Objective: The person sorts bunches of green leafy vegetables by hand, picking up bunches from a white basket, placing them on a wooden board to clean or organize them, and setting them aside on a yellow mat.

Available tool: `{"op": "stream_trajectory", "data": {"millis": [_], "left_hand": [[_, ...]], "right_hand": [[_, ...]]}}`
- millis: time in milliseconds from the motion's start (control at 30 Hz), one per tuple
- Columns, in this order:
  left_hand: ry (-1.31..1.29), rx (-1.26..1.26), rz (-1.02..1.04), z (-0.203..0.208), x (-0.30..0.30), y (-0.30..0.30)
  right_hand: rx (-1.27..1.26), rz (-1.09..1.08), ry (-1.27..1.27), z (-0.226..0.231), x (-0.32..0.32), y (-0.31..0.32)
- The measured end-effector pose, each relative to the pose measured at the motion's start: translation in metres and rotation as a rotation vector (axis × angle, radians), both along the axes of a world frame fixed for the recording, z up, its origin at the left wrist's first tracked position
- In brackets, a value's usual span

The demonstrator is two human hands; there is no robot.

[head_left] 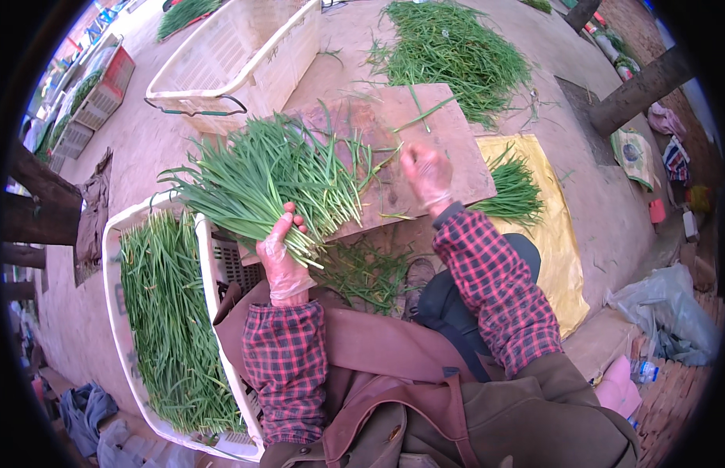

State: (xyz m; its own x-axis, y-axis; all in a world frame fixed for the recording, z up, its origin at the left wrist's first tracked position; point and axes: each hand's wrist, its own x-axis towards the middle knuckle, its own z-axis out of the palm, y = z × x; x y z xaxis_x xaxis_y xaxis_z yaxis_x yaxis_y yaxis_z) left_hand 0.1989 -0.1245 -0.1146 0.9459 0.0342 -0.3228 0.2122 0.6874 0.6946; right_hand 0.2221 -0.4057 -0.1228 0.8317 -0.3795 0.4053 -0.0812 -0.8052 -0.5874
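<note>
A thick bunch of garlic chives [261, 171] is gripped near its pale stem ends by my left hand [283, 261], which wears a thin clear glove. The leaves fan out over a low wooden board [456, 148], tips to the far left. My right hand [426, 173], also gloved, is closed above the board, right of the bunch. A thin yellowish leaf [387, 160] runs from the bunch's side to its fingertips. Loose trimmings [366, 273] lie on the ground below the board's near edge.
A white crate [113, 273] packed with chives stands at my left; another white crate [296, 58] is beyond the board. A large chive heap [456, 58] lies far right. Right of the board, a small bundle [514, 187] rests on yellow sheeting [569, 273]. Posts [639, 93] stand at both sides.
</note>
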Motion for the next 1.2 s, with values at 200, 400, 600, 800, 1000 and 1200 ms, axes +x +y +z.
{"op": "stream_trajectory", "data": {"millis": [200,400,600,800,1000,1200], "left_hand": [[0.000,0.017,-0.030,-0.004,0.002,-0.007],[0.012,0.046,-0.004,-0.007,0.005,-0.002],[0.016,0.032,-0.040,-0.007,0.004,-0.006],[0.002,-0.006,-0.030,-0.008,0.005,-0.007],[-0.019,-0.070,-0.035,0.001,0.001,-0.007],[-0.017,-0.065,-0.085,0.002,0.000,-0.004]], "right_hand": [[-0.461,-0.244,-0.281,0.063,0.104,-0.105],[-0.090,0.527,0.152,-0.015,0.017,0.031],[0.088,0.418,0.243,-0.055,-0.022,0.075],[0.325,0.319,0.110,-0.021,-0.007,0.027],[0.906,0.235,-0.026,0.072,-0.021,-0.005],[0.671,0.173,-0.422,0.116,-0.037,-0.003]]}}
